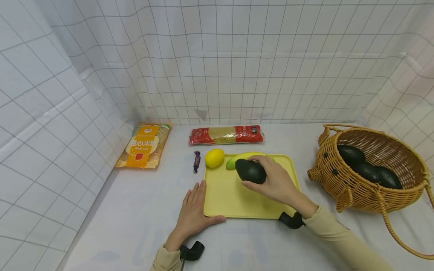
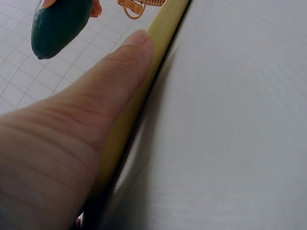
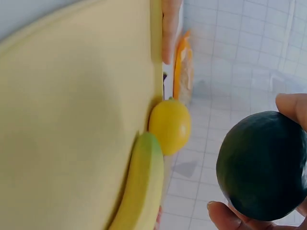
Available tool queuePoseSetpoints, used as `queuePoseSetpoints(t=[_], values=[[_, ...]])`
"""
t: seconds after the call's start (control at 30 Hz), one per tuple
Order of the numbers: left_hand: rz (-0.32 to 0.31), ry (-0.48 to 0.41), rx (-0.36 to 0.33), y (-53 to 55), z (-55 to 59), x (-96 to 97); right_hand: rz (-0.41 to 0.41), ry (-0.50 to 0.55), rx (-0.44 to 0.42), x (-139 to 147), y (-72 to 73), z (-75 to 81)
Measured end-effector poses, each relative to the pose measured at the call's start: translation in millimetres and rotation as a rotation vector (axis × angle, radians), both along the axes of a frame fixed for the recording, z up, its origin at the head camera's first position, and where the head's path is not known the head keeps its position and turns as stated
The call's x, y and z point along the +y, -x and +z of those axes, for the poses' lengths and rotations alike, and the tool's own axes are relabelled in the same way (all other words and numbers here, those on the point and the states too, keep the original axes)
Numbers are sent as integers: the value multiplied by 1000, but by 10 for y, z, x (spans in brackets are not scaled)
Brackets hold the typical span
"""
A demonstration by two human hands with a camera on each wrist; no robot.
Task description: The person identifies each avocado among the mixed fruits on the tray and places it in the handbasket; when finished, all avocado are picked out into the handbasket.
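A dark green avocado is gripped by my right hand, thumb on one side and fingers on the other, above the yellow tray. My left hand rests with straight fingers along the tray's left edge; its thumb lies against the front rim. Along the tray's back edge lies a yellow banana with a green tip, partly behind the avocado in the head view. A lemon sits at the back left corner, touching the banana's tip in the right wrist view.
On the right stands a pig-shaped wicker basket holding several dark avocados. Behind the tray lies a red noodle packet. A purple-wrapped candy and an orange food bag lie to the left.
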State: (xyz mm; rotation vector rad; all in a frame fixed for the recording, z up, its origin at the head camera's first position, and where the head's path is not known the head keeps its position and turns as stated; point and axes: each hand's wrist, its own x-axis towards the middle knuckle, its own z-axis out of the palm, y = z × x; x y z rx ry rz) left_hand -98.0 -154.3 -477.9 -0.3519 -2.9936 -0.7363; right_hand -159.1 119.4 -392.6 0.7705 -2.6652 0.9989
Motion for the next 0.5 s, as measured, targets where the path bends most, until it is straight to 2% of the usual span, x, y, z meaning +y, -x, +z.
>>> queuePoseSetpoints(t=[0.23, 0.5], values=[[1, -7, 0, -5, 0, 1, -57, 32, 79, 179, 8, 190], [-2, -6, 9, -2, 13, -2, -144, 16, 119, 463, 25, 452]])
